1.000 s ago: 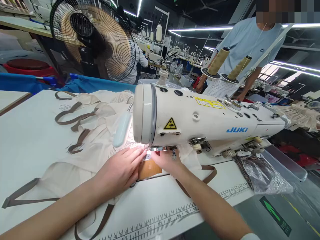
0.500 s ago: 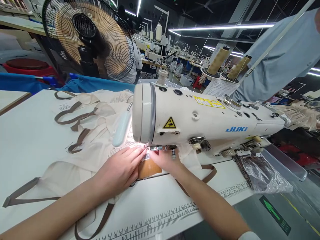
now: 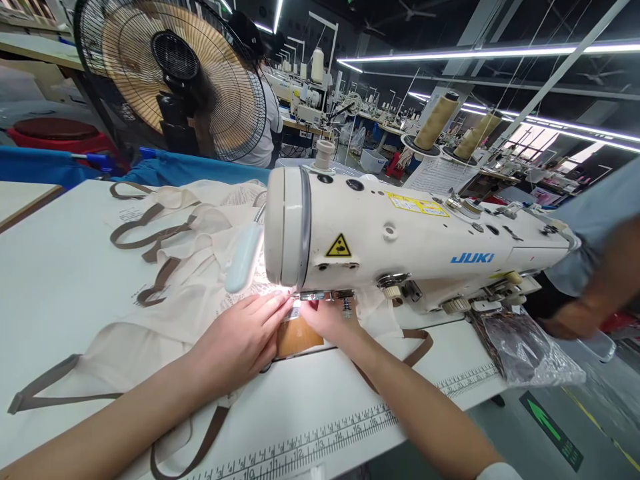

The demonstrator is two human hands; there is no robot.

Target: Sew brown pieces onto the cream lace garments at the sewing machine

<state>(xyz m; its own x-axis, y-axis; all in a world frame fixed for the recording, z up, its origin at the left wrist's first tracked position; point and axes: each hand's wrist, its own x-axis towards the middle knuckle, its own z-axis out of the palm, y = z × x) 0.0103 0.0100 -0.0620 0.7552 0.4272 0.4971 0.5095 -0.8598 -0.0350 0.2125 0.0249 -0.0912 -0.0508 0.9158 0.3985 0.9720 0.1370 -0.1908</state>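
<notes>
One hand, the left hand [image 3: 245, 340], is being laid open over the pale cloth [image 3: 165, 327], fingers extended, apparently so that it is being steadied beneath the head of the sewing machine [image 3: 400, 243]. The right hand [image 3: 333, 321] is being held opposite, fingertips partly hidden; whether cloth is being gripped cannot be told. The cloth's bulk is being supported by the table [image 3: 60, 280] to the left, presumably against drag. Light is being cast nearby by the lamp [image 3: 243, 259].
</notes>
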